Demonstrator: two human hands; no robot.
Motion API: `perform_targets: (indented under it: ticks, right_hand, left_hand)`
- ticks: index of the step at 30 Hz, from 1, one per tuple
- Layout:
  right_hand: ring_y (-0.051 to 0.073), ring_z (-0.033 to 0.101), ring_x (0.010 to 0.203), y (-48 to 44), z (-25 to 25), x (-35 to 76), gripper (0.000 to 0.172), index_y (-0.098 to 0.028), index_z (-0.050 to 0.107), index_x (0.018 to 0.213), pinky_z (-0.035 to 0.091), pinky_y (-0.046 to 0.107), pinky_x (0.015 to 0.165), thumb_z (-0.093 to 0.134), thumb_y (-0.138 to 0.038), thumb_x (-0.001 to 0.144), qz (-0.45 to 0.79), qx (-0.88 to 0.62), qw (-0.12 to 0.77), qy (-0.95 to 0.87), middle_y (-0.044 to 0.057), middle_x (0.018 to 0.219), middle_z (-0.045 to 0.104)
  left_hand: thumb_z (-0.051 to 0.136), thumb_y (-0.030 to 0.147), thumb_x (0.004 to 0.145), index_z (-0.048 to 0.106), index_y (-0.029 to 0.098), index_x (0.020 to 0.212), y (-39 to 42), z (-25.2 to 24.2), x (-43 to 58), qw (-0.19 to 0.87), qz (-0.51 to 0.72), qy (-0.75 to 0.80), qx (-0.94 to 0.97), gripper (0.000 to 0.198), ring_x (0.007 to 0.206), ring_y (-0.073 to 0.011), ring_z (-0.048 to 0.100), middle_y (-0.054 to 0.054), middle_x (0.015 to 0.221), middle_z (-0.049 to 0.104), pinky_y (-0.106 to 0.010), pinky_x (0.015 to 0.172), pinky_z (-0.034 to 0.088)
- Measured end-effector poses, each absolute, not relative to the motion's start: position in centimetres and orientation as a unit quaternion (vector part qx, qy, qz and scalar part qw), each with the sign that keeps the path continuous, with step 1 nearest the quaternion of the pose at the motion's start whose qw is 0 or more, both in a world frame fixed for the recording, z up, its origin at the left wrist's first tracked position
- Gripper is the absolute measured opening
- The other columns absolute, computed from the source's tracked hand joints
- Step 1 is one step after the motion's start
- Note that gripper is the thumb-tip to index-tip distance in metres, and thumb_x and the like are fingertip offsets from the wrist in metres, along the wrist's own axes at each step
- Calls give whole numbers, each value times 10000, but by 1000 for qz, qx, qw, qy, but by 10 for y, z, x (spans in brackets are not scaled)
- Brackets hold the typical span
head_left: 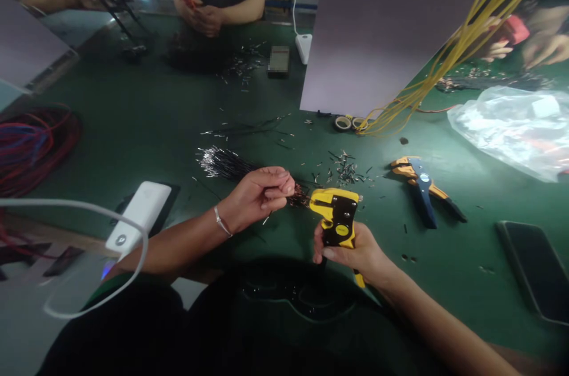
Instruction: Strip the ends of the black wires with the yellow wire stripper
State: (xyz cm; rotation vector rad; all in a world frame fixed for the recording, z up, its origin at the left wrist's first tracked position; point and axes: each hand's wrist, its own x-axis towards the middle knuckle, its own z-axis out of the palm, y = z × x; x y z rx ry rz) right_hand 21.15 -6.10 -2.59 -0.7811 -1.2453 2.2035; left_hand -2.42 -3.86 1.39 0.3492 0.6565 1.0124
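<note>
My right hand [351, 251] is wrapped round the handles of a yellow and black wire stripper [341, 219], its jaw end pointing up and left. To the left of the tool, my left hand [262, 192] has its thumb and fingers pinched together; whatever they hold is too small to make out. Beneath that hand lies a bundle of black wires [226, 163] with bare silvery ends on the left and coppery ends showing by the stripper. Cut bits of black insulation [347, 169] are scattered just beyond the tool.
A second wire stripper [422, 183], blue and orange, and a phone [536, 266] lie on the right. Tape rolls [343, 123] sit by a grey panel [373, 26] with yellow wires [462, 50]. On the left are a white power bank [140, 213] and coiled wires [33, 147]. Other people's hands work across the table.
</note>
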Motion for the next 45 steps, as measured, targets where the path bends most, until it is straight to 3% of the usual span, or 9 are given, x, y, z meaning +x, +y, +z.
perform_targets:
  ticks: [14, 24, 35, 45]
  right_hand:
    - [137, 606, 511, -66, -25, 212, 213, -152, 607, 833, 459, 271, 548, 761, -270, 745, 797, -312, 232, -462, -1, 589, 644]
    - [121, 539, 393, -67, -23, 210, 251, -165, 572, 740, 396, 245, 434, 764, -326, 720, 778, -353, 266, -447, -42, 474, 568]
    - [118, 508, 335, -69, -26, 209, 290, -169, 559, 738, 407, 247, 385, 771, -361, 690, 771, -378, 276, -432, -55, 424, 548]
    - [105, 483, 322, -64, -18, 201, 230, -173, 558, 666, 387, 232, 329, 766, -272, 677, 766, -395, 334, -381, -60, 428, 528]
  left_hand:
    - [618, 88, 763, 568, 84, 571, -38, 12, -26, 817, 466, 301, 160, 199, 430, -21, 192, -29, 606, 518, -102, 307, 198]
    - [631, 98, 760, 560, 90, 580, -38, 12, -23, 816, 464, 302, 164, 194, 430, -21, 215, -27, 614, 526, -103, 312, 209]
    - [648, 104, 751, 545, 97, 569, -40, 14, -21, 806, 470, 315, 176, 210, 428, -20, 238, -25, 610, 538, -105, 314, 218]
    - [668, 106, 722, 535, 99, 578, -43, 12, -12, 793, 460, 346, 200, 196, 405, -6, 257, -29, 614, 571, -111, 325, 230]
